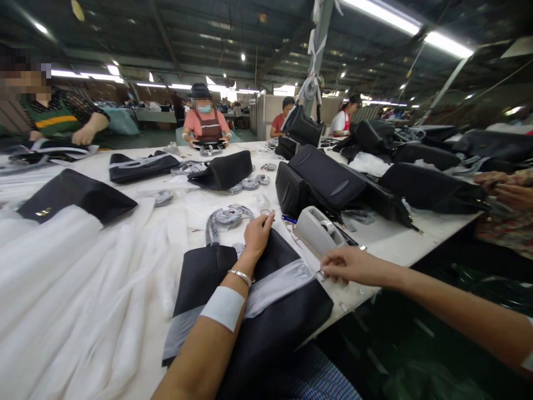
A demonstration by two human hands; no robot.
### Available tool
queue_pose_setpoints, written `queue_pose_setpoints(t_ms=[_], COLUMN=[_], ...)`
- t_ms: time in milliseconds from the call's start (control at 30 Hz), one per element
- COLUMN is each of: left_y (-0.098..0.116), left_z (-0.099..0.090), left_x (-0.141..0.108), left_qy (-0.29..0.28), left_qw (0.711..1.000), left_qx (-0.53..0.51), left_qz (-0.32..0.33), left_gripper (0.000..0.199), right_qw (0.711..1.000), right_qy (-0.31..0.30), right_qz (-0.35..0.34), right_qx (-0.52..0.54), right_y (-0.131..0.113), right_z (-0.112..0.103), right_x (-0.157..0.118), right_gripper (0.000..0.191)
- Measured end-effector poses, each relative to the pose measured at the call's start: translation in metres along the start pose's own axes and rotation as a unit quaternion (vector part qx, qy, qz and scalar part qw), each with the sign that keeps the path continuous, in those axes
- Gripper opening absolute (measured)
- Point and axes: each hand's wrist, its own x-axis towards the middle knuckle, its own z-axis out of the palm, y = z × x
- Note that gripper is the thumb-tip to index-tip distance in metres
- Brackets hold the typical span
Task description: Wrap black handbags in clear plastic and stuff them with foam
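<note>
Black bag [287, 328], just one, lies directly before me at the near edge of the white table [387, 233], with one translucent wrap [281, 283] across it. My left hand [258, 233] is over its far part, thumb and fingertips drawn into a pinch (whether anything is caught between them, I cannot tell). One silver bracelet [240, 276] and one white patch [224, 308] sit on that arm. My right hand [341, 265] has its fingers bunched closed at the wrap's right end; I cannot make out what they pinch. Just beyond it stands one grey tape dispenser [318, 230], one blue pen [288, 219] beside it. Three other black bags lie farther off to the left, two of them beyond the white sheeting [95, 283] (the heap [328, 178] on the right overlaps too much to count). Four people sit or stand across and to the left, and two more hands [506, 189] show at right.
</note>
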Motion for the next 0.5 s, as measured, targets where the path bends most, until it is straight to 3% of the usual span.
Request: queue_pose_setpoints(t_ms=[67, 167, 333, 500], left_y=[0.001, 0.001, 0.002, 0.001], left_z=[0.0, -0.001, -0.001, -0.002], left_x=[0.0, -0.001, -0.002, -0.001], left_qy=[0.002, 0.012, 0.031, 0.02], left_qw=[1.0, 1.0, 0.999, 1.0], left_qx=[0.0, -0.005, -0.012, -0.012], left_qz=[0.003, 0.002, -0.005, -0.015], left_gripper=[0.036, 0.038, 0.037, 0.035], right_qw=[0.995, 0.987, 0.971, 0.984], right_qy=[-0.061, -0.092, -0.058, -0.038], right_qz=[0.011, -0.014, -0.068, -0.08], right_qx=[0.074, 0.134, 0.223, 0.154], right_y=[0.012, 0.015, 0.006, 0.01], right_z=[0.012, 0.03, 0.048, 0.048], right_x=[-0.015, -0.02, -0.008, -0.001], right_gripper=[0.035, 0.035, 0.041, 0.04])
